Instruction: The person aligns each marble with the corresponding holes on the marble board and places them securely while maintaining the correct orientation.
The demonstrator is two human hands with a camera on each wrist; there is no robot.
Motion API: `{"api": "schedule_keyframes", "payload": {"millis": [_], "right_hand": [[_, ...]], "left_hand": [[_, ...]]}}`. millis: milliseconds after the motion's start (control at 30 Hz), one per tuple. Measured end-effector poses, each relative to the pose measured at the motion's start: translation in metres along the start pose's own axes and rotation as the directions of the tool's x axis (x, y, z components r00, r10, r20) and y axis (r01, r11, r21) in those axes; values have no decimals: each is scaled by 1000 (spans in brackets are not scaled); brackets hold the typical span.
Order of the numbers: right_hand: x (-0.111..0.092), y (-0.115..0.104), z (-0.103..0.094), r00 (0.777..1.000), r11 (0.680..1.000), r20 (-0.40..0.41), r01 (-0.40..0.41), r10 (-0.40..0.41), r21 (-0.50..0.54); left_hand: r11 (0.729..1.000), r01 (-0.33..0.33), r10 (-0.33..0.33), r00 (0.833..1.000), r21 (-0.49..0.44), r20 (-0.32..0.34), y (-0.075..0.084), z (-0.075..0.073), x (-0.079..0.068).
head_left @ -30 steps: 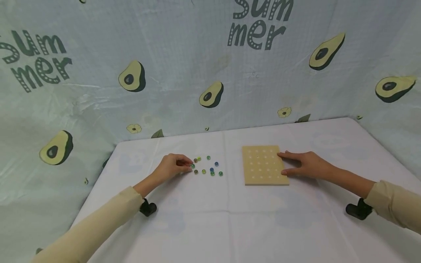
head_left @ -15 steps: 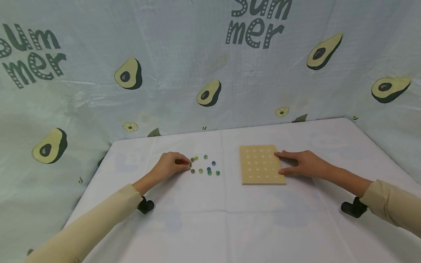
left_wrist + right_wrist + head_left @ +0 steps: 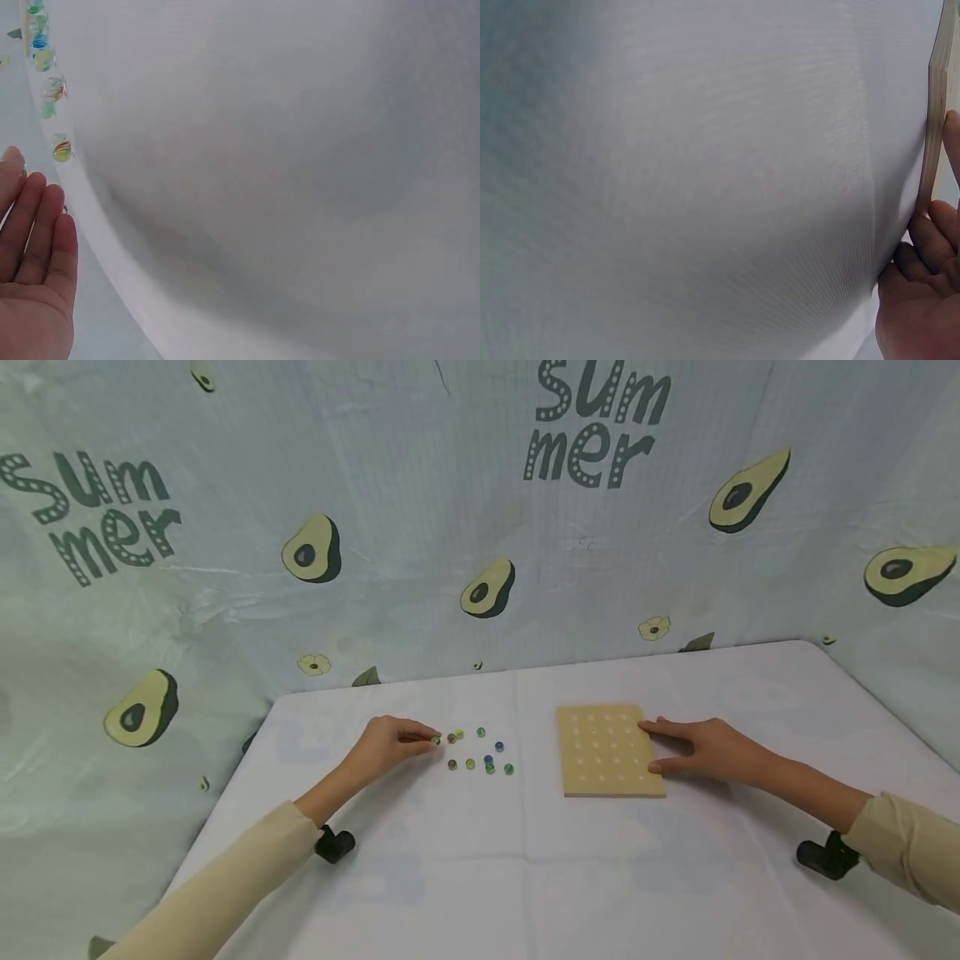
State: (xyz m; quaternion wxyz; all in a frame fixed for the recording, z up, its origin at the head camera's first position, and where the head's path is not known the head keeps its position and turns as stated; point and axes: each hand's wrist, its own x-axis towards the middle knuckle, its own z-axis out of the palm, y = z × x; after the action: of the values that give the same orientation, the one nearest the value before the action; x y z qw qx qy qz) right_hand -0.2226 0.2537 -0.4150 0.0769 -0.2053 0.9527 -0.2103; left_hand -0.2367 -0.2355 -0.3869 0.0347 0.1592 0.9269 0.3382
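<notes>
In the head view, my left hand (image 3: 390, 745) pinches a green glass marble (image 3: 436, 740) between thumb and fingertips, at the left end of a loose group of marbles. The left wrist view mostly hides that marble behind the fingers, and a brownish marble (image 3: 452, 738) lies just to its right. A square, light wooden board (image 3: 609, 785) with rows of shallow, pale dimples lies flat at the right. My right hand (image 3: 712, 750) holds its right edge, the thumb on top and the other fingers bent against the side, as the right wrist view shows.
Several green, yellow and blue marbles, such as a blue marble (image 3: 499, 747), are spread between the left hand and the board. A white cloth (image 3: 465, 893) covers the table. Behind hangs a backdrop (image 3: 405, 527) printed with avocados and lettering.
The left fingers have closed on the green marble and raised it slightly, away from the brownish one. The right hand keeps its place at the board. The head view has shifted a little.
</notes>
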Motion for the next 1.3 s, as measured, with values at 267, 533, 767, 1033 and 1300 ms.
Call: {"api": "schedule_keyframes", "payload": {"millis": [267,533,767,1033,1300], "right_hand": [[-2,0,1,999,999,-15,34,-35,-17],[-6,1,1,998,999,-31,47,-47,-9],[-3,2,2,997,997,-40,67,-68,-34],[-2,2,-2,998,998,-23,55,-56,-34],[0,-3,-3,998,997,-1,57,-57,-49]], "left_hand": [[999,-49,48,998,-14,-48,8,-3,-1],[996,-84,83,995,-23,-46,17,5,4],[992,-126,124,991,-26,-58,25,9,11],[987,-150,146,987,-62,-64,37,10,13],[990,-130,125,988,-55,-89,33,10,8]]}}
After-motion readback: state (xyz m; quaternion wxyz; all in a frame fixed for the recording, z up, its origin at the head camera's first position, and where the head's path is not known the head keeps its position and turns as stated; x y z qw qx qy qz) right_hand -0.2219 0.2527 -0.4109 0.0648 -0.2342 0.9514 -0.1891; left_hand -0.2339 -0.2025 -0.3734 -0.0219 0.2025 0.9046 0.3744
